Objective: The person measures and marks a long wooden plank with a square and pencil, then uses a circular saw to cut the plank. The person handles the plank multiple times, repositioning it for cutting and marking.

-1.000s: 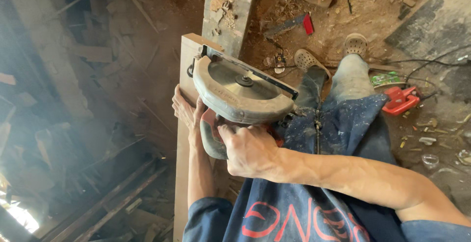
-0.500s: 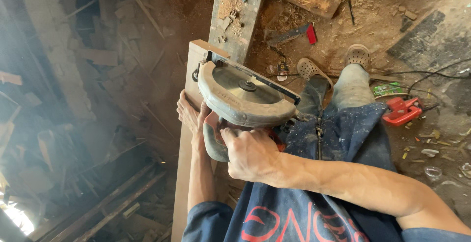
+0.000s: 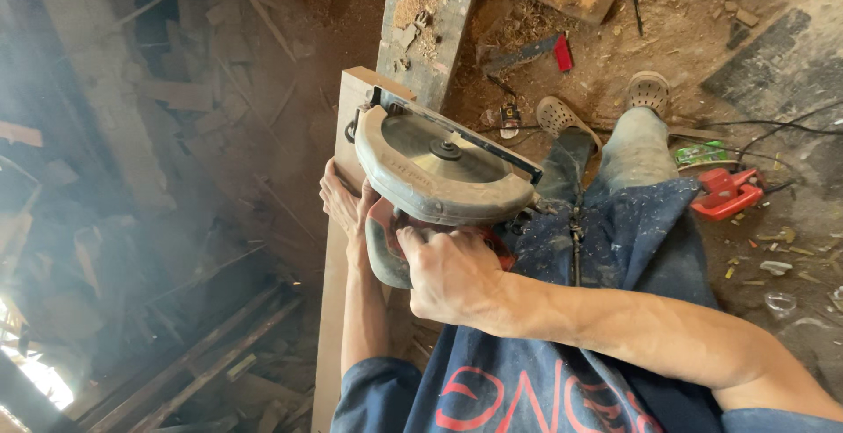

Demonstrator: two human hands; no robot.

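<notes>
Far left, the ground is a dim heap of scrap timber (image 3: 184,90) and broken boards, hazy with dust.

Your left hand (image 3: 344,205) lies flat on the long wooden plank (image 3: 338,292), fingers spread and pressing near the plank's left edge, closed on nothing; it steadies the plank just beside the saw.

Your right hand (image 3: 452,275) is wrapped tight around the handle of the circular saw (image 3: 443,174), and the saw sits over the plank's far end, its grey guard and disc turned up towards you.

As a judgement, you are mid-cut along the plank. The next stretch calls for a steady push along the line, and for your left fingers to keep clear of the blade's path, since they lie close to the guard.

Beyond the saw a second, rougher board (image 3: 430,29) runs away from you, strewn with chips.

Right of that your legs in dusty jeans (image 3: 632,213) reach out to grey clogs (image 3: 650,92) on the dirt floor (image 3: 790,310).

Further right lie a red-handled tool (image 3: 562,51), a red power tool (image 3: 727,191) with black cables, and scattered litter.
</notes>
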